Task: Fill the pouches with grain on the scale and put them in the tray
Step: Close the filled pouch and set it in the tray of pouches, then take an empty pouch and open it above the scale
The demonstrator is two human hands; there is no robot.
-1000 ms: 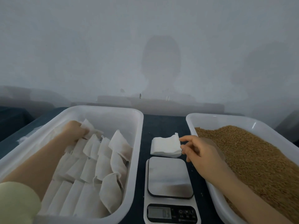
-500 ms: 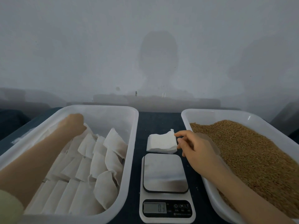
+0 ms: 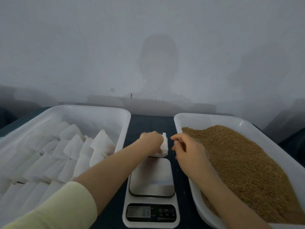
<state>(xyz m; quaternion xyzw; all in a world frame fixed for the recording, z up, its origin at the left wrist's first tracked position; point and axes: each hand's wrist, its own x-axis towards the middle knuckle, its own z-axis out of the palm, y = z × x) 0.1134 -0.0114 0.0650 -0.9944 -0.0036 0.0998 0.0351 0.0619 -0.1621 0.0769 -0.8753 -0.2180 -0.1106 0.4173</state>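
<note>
A small stack of empty white pouches (image 3: 165, 147) lies on the dark table just behind the scale (image 3: 151, 177). My left hand (image 3: 151, 140) reaches across from the left and covers most of the stack, its blurred fingers bent down over it. My right hand (image 3: 187, 150) hovers just right of the stack, a small gap away, with loosely curled fingers that hold nothing. The steel plate of the scale is bare and its display (image 3: 139, 211) is lit. The left tray (image 3: 105, 111) holds several filled white pouches (image 3: 72, 146). The right tray (image 3: 214, 117) holds brown grain (image 3: 239, 159).
A pale wall rises close behind the table. The two white trays flank the scale, leaving a narrow dark strip of table between them. My right forearm lies over the near left rim of the grain tray.
My left hand has left the pouch tray and swung right onto the stack of empty pouches. My right hand has let go of the stack's corner and drawn slightly right.
</note>
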